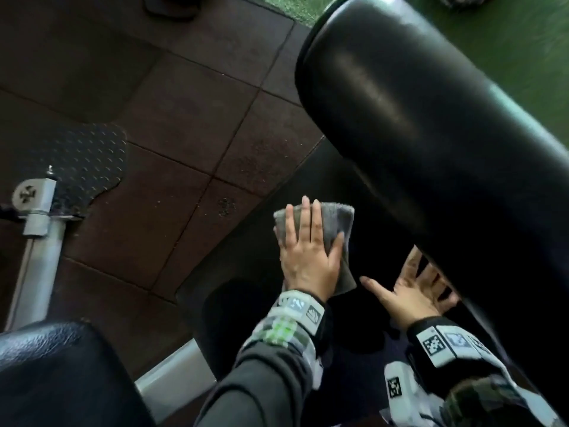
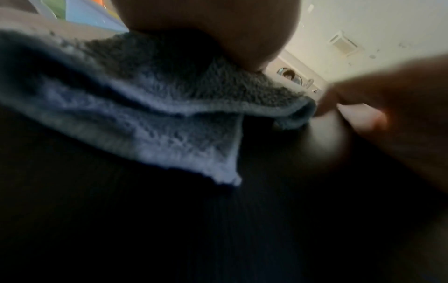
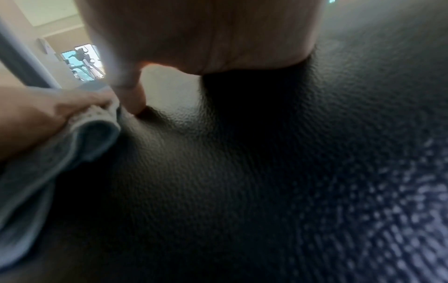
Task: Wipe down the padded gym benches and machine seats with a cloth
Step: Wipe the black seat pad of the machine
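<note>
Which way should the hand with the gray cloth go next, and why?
Probably slide the left hand and gray cloth sideways toward the right hand. The cloth lies flat near the seat pad's floor-side edge, so the dark pad between the hands looks unwiped.

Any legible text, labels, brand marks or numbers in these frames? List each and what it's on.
No readable words, brands or numbers in any view.
White wristband on the left hand: square tags carry pictograms only, no letters.
White wristband on the right hand: black-and-white coded markers, not text.
Grey terry cloth and black padded seat: no marking seen.
</note>
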Demonstrator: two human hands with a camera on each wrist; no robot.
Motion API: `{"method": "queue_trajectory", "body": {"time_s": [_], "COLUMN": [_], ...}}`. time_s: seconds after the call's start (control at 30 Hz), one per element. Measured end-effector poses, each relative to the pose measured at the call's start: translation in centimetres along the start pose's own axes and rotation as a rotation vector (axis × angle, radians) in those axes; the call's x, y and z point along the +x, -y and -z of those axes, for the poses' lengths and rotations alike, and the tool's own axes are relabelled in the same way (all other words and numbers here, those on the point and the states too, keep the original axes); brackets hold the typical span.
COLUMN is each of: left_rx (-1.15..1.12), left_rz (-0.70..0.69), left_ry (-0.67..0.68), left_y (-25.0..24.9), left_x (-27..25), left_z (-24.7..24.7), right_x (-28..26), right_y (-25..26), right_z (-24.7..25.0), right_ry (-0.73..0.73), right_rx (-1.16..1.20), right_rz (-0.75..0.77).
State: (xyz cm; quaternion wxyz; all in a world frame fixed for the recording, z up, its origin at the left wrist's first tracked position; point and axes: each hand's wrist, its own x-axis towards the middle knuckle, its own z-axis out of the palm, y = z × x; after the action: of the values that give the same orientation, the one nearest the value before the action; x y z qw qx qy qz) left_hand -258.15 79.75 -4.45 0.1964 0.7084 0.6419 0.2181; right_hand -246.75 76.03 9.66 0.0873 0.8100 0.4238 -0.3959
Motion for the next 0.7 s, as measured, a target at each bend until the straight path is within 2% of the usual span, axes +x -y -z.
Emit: {"method": "queue_trajectory", "body": {"time_s": [0.13, 0.23, 0.47, 0.57, 0.7], "left_rx": [-0.081, -0.115, -0.156, -0.152, -0.201], "left_rz": [-0.006, 0.065, 0.113, 0.13, 0.257], "left_ry": [0.001, 0.164, 0.34, 0.36, 0.477], "left_y": [0.2, -0.1, -0.5, -0.8, -1.7], "left_x": [7.0, 10.3, 13.1, 14.6, 16.8], "left_z": [1.9, 3.6, 5.1, 6.1, 8.0], "right_x": [-0.3, -0.6, -1.2, -1.6, -2.1], "right_y": [0.9, 1.7, 2.9, 3.4, 3.8], "right_z": [0.6, 0.7, 1.2, 1.3, 1.7], "right_ry": [0.025, 0.033, 0.07, 0.07, 0.111], "right_rx": [0.085, 0.143, 0.224, 0.252, 0.303], "right_rz": [-0.055, -0.062, -0.054, -0.041, -0.045]}}
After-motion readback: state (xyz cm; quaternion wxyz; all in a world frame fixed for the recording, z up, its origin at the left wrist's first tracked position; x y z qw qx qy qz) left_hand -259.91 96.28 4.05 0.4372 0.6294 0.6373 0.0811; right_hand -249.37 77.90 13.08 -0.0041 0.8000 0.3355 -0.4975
